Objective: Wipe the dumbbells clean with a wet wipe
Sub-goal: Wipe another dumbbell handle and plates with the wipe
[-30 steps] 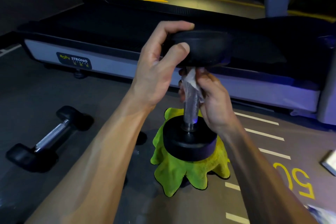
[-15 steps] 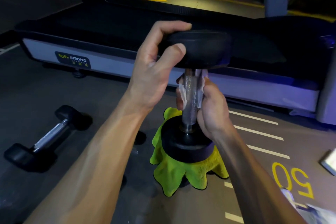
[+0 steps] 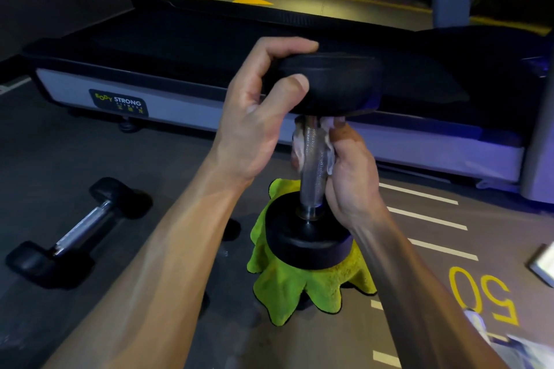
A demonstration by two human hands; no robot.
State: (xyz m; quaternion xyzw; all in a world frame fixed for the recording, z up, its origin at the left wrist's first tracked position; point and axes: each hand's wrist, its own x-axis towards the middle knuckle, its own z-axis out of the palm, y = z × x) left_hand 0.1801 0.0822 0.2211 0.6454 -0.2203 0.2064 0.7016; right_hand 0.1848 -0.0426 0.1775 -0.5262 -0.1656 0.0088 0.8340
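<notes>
Standing upright on its lower head atop a crumpled lime-green microfibre cloth (image 3: 311, 287) on the grey gym floor (image 3: 168, 165): a black round-headed dumbbell with a knurled chrome handle (image 3: 313, 159). Gripping the rim of the upper head, fingers curled over the top and thumb on the side: left hand (image 3: 254, 117). Wrapped round the upper handle, fingers closed on a thin white wet wipe (image 3: 328, 144) pressed against the knurling: right hand (image 3: 350, 183). Best done with steady squeeze, twisting while sliding down the whole handle, top held firm against tipping. Lying nearby at left, untouched: a smaller black hex-headed dumbbell (image 3: 78, 231).
</notes>
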